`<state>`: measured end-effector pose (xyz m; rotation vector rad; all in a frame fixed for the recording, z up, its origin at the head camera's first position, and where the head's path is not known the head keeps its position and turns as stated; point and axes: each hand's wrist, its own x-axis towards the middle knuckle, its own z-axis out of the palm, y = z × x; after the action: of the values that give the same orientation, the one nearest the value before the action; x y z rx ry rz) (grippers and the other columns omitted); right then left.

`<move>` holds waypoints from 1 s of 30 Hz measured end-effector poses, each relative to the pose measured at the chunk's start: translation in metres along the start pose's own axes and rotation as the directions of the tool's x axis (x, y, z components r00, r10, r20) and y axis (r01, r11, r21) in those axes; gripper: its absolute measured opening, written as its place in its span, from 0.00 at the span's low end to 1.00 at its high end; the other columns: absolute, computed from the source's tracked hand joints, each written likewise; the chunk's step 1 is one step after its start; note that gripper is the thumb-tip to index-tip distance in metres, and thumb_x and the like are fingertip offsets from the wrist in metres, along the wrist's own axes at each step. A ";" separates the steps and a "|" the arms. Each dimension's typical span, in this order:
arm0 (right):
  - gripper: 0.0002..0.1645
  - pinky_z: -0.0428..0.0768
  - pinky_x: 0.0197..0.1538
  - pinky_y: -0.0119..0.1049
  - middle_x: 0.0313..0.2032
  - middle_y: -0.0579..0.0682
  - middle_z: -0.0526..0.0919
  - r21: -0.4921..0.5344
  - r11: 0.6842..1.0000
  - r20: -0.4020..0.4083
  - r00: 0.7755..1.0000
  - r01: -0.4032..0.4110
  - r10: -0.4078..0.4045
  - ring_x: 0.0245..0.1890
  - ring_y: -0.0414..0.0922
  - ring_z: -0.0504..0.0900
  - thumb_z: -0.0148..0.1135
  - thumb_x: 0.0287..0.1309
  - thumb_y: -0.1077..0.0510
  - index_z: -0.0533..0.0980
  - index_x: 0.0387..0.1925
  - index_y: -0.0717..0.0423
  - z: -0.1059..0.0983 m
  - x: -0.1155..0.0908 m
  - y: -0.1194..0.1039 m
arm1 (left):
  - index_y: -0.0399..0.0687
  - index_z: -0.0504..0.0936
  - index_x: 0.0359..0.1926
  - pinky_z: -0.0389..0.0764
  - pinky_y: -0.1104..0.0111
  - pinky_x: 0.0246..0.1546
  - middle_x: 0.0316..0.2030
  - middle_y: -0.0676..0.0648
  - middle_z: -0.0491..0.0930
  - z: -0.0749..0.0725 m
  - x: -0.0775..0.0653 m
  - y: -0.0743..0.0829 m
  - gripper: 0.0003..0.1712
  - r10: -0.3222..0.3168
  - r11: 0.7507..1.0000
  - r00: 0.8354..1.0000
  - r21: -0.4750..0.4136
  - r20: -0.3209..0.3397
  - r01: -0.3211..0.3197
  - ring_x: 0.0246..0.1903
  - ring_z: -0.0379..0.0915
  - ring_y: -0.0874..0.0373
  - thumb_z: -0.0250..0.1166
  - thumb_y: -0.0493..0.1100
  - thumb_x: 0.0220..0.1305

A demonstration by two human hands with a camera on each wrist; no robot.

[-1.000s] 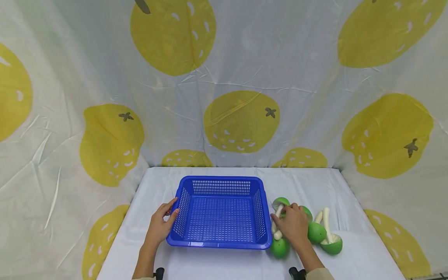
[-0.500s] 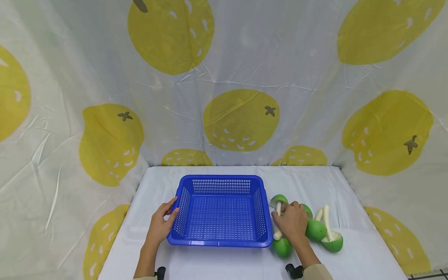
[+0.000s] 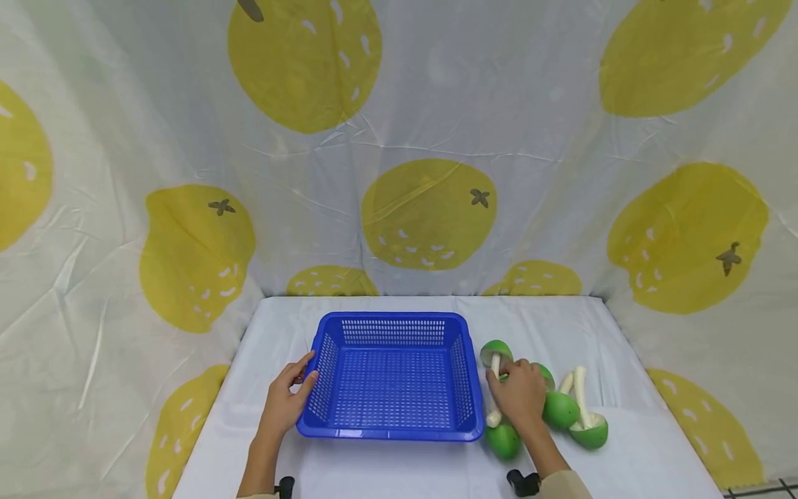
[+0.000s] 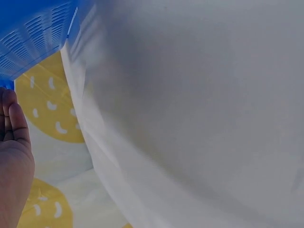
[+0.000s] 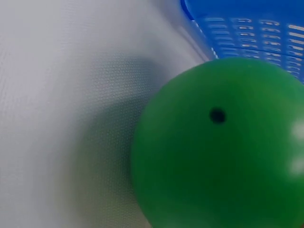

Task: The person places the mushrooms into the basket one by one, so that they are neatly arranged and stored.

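A blue plastic basket (image 3: 393, 388) with slotted sides stands on the white-covered table. My left hand (image 3: 287, 400) touches its left rim, thumb and fingers spread apart along the edge; the left wrist view shows fairly straight fingers (image 4: 19, 123) by the basket. Just right of the basket, my right hand (image 3: 520, 396) holds a green-capped toy mushroom (image 3: 494, 412) by its pale stem, thumb across it. The hand hides part of the stem. Below lies another green cap (image 3: 503, 441), which fills much of the right wrist view as a round green shape (image 5: 218, 152) with a dark dot.
More green mushrooms lie right of my right hand: a cap (image 3: 561, 410) beside it and an upturned one (image 3: 589, 433) with its stem pointing up. A lemon-print cloth (image 3: 430, 215) hangs behind the table and at both sides.
The mushroom under my right hand has shifted slightly away from me, and its stem stands straighter. The lower cap has rolled a little to the right. My left hand and the basket stay put.
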<state>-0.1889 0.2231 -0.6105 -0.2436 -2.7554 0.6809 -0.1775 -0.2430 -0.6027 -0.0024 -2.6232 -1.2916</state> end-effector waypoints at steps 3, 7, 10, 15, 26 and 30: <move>0.20 0.71 0.51 0.60 0.37 0.61 0.86 0.095 0.995 -0.033 0.999 -0.013 0.017 0.44 0.63 0.80 0.71 0.58 0.44 0.88 0.36 0.59 0.000 0.001 0.000 | 0.58 0.77 0.70 0.81 0.61 0.53 0.44 0.50 0.82 0.000 0.000 0.000 0.27 -0.002 1.000 1.000 0.002 -0.012 0.002 0.44 0.76 0.60 0.66 0.49 0.73; 0.17 0.74 0.46 0.55 0.31 0.53 0.88 0.195 0.981 -0.083 0.996 -0.009 0.026 0.38 0.58 0.83 0.74 0.57 0.47 0.89 0.36 0.58 0.001 0.002 0.003 | 0.57 0.77 0.70 0.81 0.56 0.54 0.43 0.50 0.82 -0.001 0.000 0.002 0.27 -0.005 1.000 1.000 0.003 -0.005 0.005 0.45 0.76 0.59 0.65 0.49 0.73; 0.16 0.76 0.41 0.48 0.28 0.49 0.88 0.245 0.969 -0.089 0.995 -0.015 0.037 0.35 0.53 0.84 0.75 0.58 0.47 0.89 0.37 0.57 0.001 0.002 0.003 | 0.57 0.76 0.71 0.81 0.52 0.54 0.43 0.50 0.81 -0.002 0.000 0.003 0.27 -0.011 1.000 1.000 0.002 0.009 0.011 0.45 0.76 0.57 0.65 0.50 0.74; 0.21 0.75 0.40 0.37 0.32 0.45 0.88 0.287 0.956 -0.051 0.996 -0.054 0.071 0.37 0.47 0.84 0.74 0.59 0.45 0.87 0.46 0.56 -0.002 0.001 0.003 | 0.57 0.76 0.71 0.81 0.59 0.52 0.43 0.49 0.81 -0.002 0.000 0.004 0.27 -0.025 1.000 0.999 0.018 0.020 0.025 0.44 0.75 0.58 0.65 0.50 0.73; 0.19 0.75 0.33 0.17 0.31 0.51 0.87 0.442 0.897 -0.096 0.994 -0.010 0.059 0.28 0.29 0.79 0.76 0.59 0.53 0.86 0.46 0.63 -0.010 0.005 0.000 | 0.55 0.76 0.71 0.81 0.73 0.45 0.46 0.47 0.82 -0.004 -0.002 0.011 0.28 -0.054 0.999 0.998 0.006 0.029 0.054 0.41 0.77 0.59 0.66 0.49 0.72; 0.18 0.75 0.31 0.16 0.29 0.52 0.88 0.453 0.891 -0.121 0.991 0.004 0.057 0.26 0.27 0.79 0.78 0.57 0.54 0.86 0.43 0.63 -0.016 0.006 -0.003 | 0.54 0.76 0.71 0.81 0.73 0.42 0.47 0.46 0.82 -0.004 -0.002 0.012 0.28 -0.051 0.999 0.999 0.002 0.016 0.051 0.40 0.77 0.60 0.66 0.49 0.72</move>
<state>-0.1900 0.2290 -0.5945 -0.2125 -2.3854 1.2398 -0.1734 -0.2386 -0.5911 0.0555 -2.6549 -1.3107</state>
